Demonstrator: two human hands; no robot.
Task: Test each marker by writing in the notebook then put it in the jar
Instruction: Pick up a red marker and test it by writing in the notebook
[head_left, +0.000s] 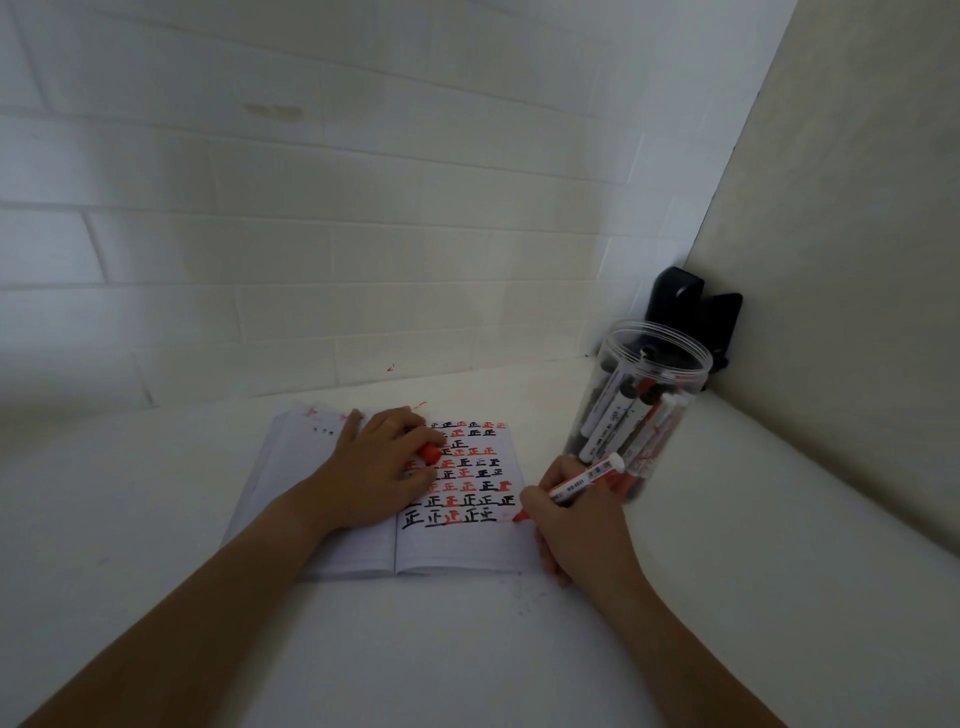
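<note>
An open notebook (457, 545) lies on the white table, its right page filled with rows of red and black characters. My left hand (374, 467) rests flat on the page and holds a red marker cap (430, 453) between its fingers. My right hand (576, 525) grips an uncapped red marker (584, 479), white-bodied, with its red tip touching the page's right edge beside the last written row. A clear plastic jar (644, 395) stands open just behind my right hand, holding several markers.
A black object (693, 306) sits in the corner behind the jar. A tiled wall runs along the back and a plain panel (841, 312) closes the right side. The white table (467, 649) extends toward me.
</note>
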